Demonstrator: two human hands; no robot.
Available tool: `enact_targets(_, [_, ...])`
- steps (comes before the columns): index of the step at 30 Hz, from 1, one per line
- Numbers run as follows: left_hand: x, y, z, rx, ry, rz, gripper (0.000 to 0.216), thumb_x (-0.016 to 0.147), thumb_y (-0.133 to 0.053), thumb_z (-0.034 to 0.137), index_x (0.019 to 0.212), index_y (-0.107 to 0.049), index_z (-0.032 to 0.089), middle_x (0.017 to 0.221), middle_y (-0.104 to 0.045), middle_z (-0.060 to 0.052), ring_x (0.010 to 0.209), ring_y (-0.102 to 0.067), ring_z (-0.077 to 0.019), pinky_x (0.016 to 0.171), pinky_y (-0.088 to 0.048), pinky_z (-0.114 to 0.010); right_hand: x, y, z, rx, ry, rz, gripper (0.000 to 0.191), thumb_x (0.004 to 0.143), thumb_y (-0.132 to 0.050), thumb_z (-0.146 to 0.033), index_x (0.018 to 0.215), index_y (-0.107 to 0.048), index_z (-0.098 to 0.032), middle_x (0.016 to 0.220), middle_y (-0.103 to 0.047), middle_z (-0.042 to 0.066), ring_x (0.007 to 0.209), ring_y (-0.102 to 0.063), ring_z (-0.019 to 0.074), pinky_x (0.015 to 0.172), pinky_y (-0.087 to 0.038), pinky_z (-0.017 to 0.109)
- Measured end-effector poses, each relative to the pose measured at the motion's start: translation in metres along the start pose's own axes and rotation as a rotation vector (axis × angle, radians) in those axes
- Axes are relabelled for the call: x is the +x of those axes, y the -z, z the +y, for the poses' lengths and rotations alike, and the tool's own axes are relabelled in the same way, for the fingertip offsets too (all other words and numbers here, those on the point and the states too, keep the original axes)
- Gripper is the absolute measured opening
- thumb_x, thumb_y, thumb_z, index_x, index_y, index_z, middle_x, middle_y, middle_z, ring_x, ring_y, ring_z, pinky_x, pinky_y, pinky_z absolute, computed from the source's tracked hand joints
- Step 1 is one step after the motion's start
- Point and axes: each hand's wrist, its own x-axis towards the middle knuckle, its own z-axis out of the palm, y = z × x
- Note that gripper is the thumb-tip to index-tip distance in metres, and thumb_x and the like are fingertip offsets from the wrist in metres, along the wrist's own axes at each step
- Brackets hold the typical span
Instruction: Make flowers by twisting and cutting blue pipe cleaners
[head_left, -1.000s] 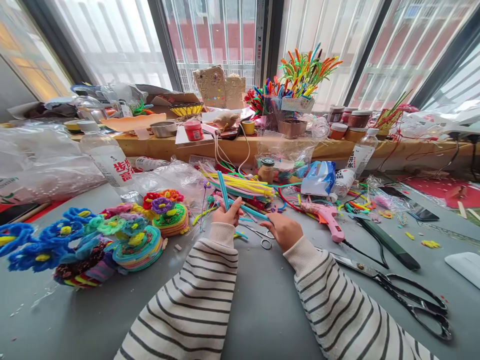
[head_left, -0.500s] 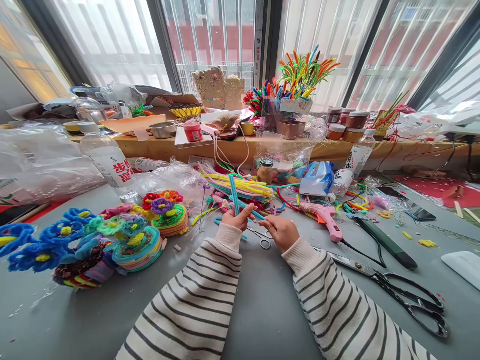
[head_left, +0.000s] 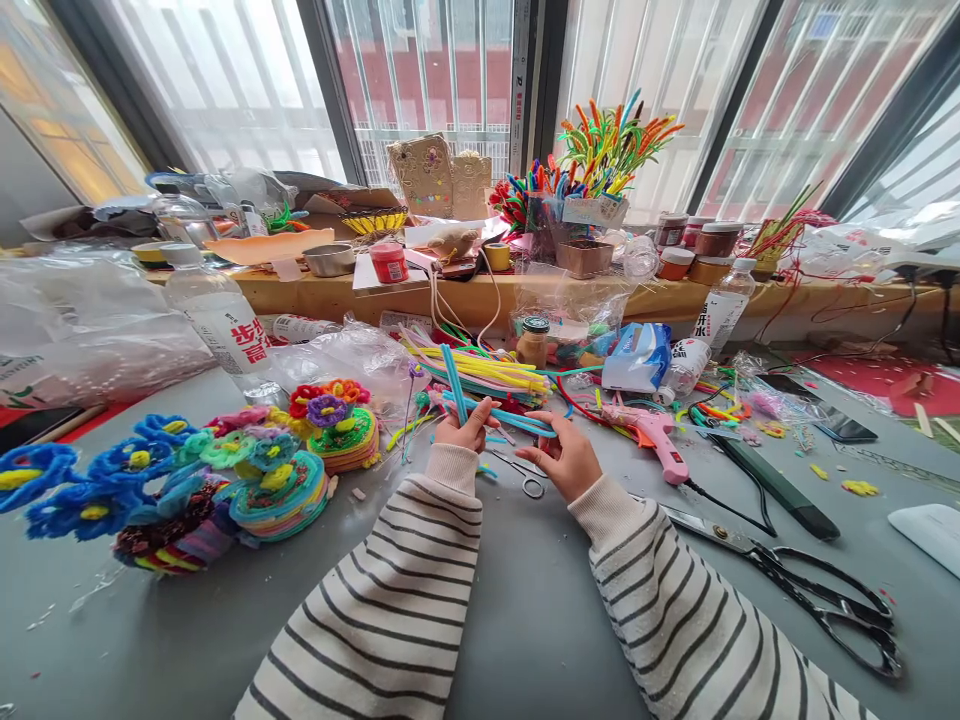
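Note:
In the head view, my left hand (head_left: 465,430) is closed around a folded bundle of light-blue pipe cleaners (head_left: 452,372), thumb pressed on top. One part of the bundle points up and away; another stretches right towards my right hand (head_left: 564,452). That hand has its thumb apart from its fingers, which touch the bundle's right end. Below the bundle, small scissors (head_left: 531,486) lie on the table, partly hidden. Just behind the hands is a pile of yellow, pink and other pipe cleaners (head_left: 495,368).
Pipe-cleaner flower pots (head_left: 277,490) stand at left. On the right lie a pink glue gun (head_left: 660,445), a dark green cutter (head_left: 780,490) and big black-handled scissors (head_left: 817,600). Bottles (head_left: 225,320), plastic bags and a small jar (head_left: 532,342) line the back, below a cluttered ledge (head_left: 360,292).
The right hand's thumb has moved apart from its fingers, easing its pinch on the blue pipe cleaners. The left hand and bundle have shifted slightly left.

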Motion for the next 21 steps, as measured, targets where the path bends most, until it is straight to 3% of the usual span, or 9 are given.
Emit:
enact_targets(7, [0.0005,0.0022,0.0023,-0.042,-0.046,-0.03,0.035,0.044,-0.065,0.039,0.062,-0.058,0.009,0.043,-0.052,0.002,0.024,-0.023,0.0015,0.028,-0.011,-0.018,0.0009,0.0012,0.0023,-0.059,0.045,0.088,0.023,0.074,-0.044,-0.033,0.083,-0.054,-0.015,0.073,-0.058,0.005,0.055,-0.05,0.013,0.055,-0.041,0.025])
enact_targets(13, [0.0015,0.0037,0.0017,-0.055,-0.051,-0.03,0.035,0.046,-0.065,0.039,0.063,-0.058,0.009,0.045,-0.053,0.001,0.025,-0.023,0.0019,0.028,-0.012,-0.017,0.0002,0.0012,0.001,-0.075,0.055,0.109,0.018,0.072,-0.047,-0.031,0.076,-0.053,-0.014,0.061,-0.053,0.002,0.046,-0.045,0.0104,0.049,-0.039,0.023])
enact_targets(21, [0.0005,0.0043,0.0061,-0.042,-0.055,-0.003,0.039,0.042,-0.065,0.041,0.061,-0.058,0.008,0.042,-0.051,0.003,0.024,-0.022,0.0018,0.027,-0.012,-0.017,0.001,0.0,0.0013,-0.06,0.114,0.106,0.017,0.072,-0.047,-0.03,0.071,-0.055,-0.015,0.062,-0.055,0.002,0.047,-0.045,0.0096,0.048,-0.038,0.021])
